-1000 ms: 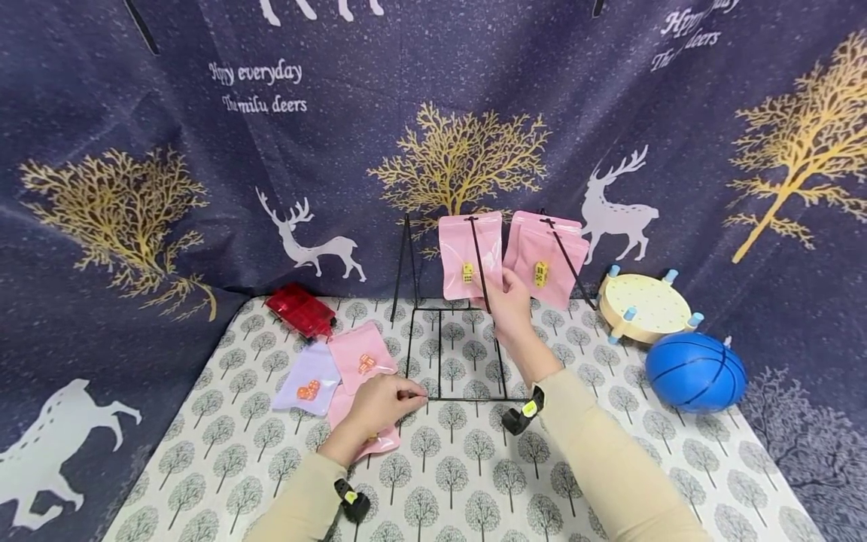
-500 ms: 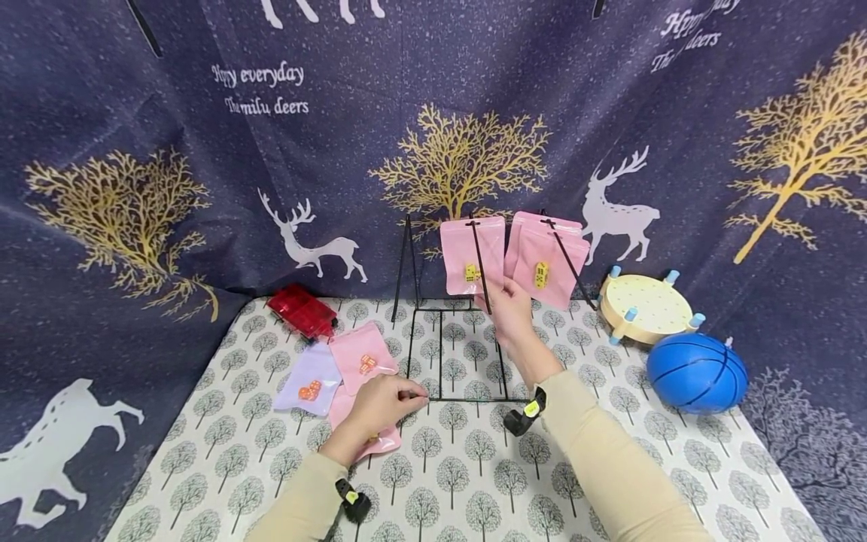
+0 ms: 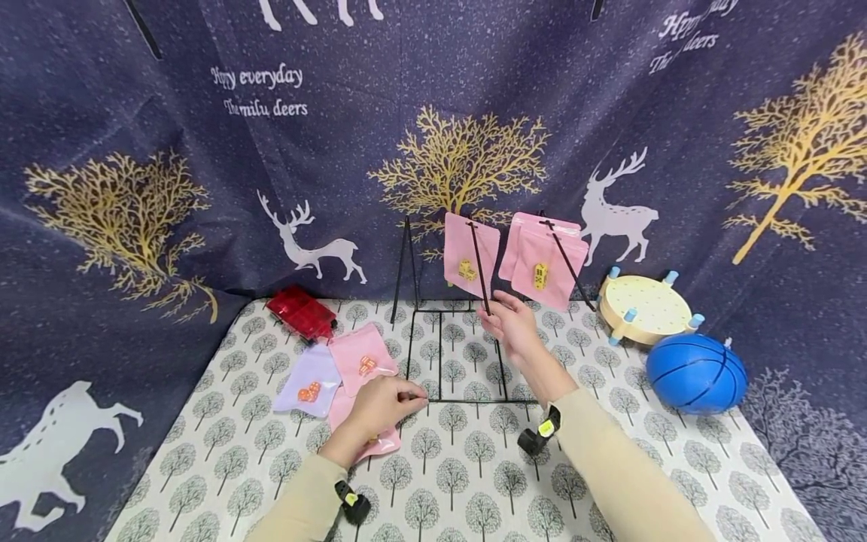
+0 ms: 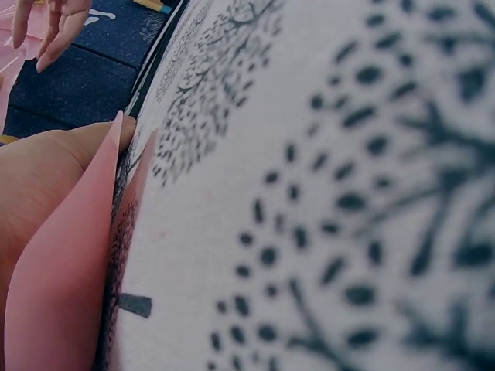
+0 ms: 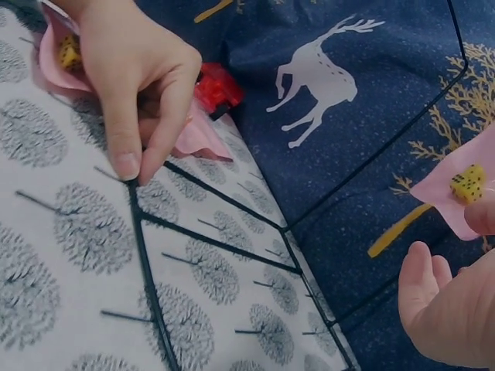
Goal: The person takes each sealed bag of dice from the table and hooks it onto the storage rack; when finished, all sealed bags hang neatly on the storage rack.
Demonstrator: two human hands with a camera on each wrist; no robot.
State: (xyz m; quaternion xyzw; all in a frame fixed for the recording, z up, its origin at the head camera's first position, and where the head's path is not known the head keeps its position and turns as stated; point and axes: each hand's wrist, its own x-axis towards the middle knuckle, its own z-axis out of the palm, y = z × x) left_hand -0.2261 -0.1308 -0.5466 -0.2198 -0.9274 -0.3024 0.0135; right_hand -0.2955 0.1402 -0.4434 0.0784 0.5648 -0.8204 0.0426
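Observation:
My left hand [image 3: 386, 405] pinches the front left corner of a black wire rack [image 5: 151, 278] between thumb and index finger. My right hand [image 3: 513, 324] has loosely bent fingers, just below a pink zip bag [image 3: 459, 245] holding yellow dice [image 3: 466, 269]. That bag hangs slightly turned on the rack's middle prong. Two more pink bags [image 3: 549, 260], the front one with yellow dice, hang on the right prong. Under and beside my left hand lie a pink bag [image 4: 69, 263], another pink bag [image 3: 348, 350] with orange dice, and a purple bag [image 3: 298, 373] with orange dice.
A red translucent toy [image 3: 301, 311] lies at the back left. On the right stand a round cream stool-like piece [image 3: 646, 305] with blue-tipped legs and a blue ball [image 3: 696, 374]. A dark blue deer-print curtain [image 3: 325, 181] hangs behind the table.
My right hand has let go of the pink bag on the middle prong and drawn down and slightly right. The bag has swung and turned a little. My left hand has stayed put.

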